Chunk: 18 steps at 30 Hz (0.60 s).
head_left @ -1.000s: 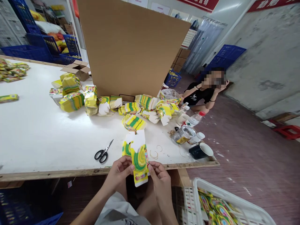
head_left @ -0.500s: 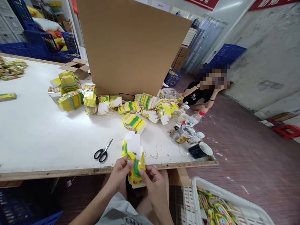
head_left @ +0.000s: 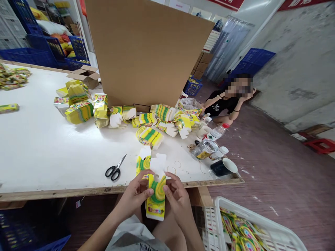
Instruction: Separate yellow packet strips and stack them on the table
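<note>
Over the table's front edge, both of my hands hold a yellow-green carton [head_left: 157, 195] with its white flap sticking up at the top. My left hand [head_left: 137, 191] grips its left side, thumb on the front panel. On the right side, my right hand [head_left: 179, 195] has its thumb against the edge and fingers behind. Just behind the left fingers lies another yellow carton [head_left: 142, 164], partly hidden. Black-handled scissors [head_left: 115, 169] rest on the table to the left. Past them, a bundle of flat cartons [head_left: 149, 137] lies farther back.
More carton bundles [head_left: 79, 111] line the table before a large cardboard sheet [head_left: 151, 52]. A clear jar [head_left: 205, 150], bottles and a dark mug [head_left: 224, 167] stand at the right end. A white basket [head_left: 218, 223] of packets sits lower right. A person [head_left: 222, 104] sits beyond.
The carton in my hands was bent and curled at its top; now its front panel faces me flatter, with the flap raised. My hands have shifted slightly right.
</note>
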Available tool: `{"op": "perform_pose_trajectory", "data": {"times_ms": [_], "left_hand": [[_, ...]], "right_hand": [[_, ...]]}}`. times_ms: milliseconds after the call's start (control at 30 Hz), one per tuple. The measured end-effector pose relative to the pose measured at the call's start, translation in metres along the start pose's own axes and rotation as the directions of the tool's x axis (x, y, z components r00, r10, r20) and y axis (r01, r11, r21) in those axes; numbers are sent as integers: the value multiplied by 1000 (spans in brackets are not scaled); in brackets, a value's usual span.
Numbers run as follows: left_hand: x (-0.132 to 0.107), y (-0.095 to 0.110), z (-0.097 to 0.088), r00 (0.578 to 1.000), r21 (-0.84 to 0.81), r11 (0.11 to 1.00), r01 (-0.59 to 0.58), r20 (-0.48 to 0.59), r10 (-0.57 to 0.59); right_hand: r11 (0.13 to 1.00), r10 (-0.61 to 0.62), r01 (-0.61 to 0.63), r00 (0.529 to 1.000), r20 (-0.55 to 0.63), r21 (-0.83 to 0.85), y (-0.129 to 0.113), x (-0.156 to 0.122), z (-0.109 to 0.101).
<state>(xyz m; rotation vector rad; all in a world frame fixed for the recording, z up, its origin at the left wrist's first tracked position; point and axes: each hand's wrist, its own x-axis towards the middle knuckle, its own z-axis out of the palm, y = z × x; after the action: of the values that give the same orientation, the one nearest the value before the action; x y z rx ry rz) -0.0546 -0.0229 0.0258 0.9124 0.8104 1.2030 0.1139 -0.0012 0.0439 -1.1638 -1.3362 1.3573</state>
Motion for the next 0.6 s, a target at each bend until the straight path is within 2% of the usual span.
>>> {"op": "perform_pose_trajectory", "data": {"times_ms": [100, 200, 300, 367, 500, 600], "left_hand": [[-2, 3, 2, 996, -107, 993, 43, 83, -35], [-4, 4, 5, 992, -161, 983, 86, 103, -70], [-4, 3, 4, 984, -185, 972, 143, 129, -120], [-3, 0, 1, 980, -189, 968, 163, 146, -136], [1, -5, -2, 993, -117, 989, 88, 91, -77], [2, -8, 0, 997, -21, 998, 55, 56, -54]], "right_hand": [[998, -41, 44, 998, 56, -48, -8, 5, -8], [988, -63, 75, 994, 90, -132, -14, 8, -12], [985, -40, 59, 992, 118, -162, -14, 8, -11], [991, -28, 39, 995, 91, -129, -11, 8, -12], [997, -3, -3, 997, -71, -75, -8, 10, -16], [989, 67, -62, 997, 36, -134, -12, 10, -17]]}}
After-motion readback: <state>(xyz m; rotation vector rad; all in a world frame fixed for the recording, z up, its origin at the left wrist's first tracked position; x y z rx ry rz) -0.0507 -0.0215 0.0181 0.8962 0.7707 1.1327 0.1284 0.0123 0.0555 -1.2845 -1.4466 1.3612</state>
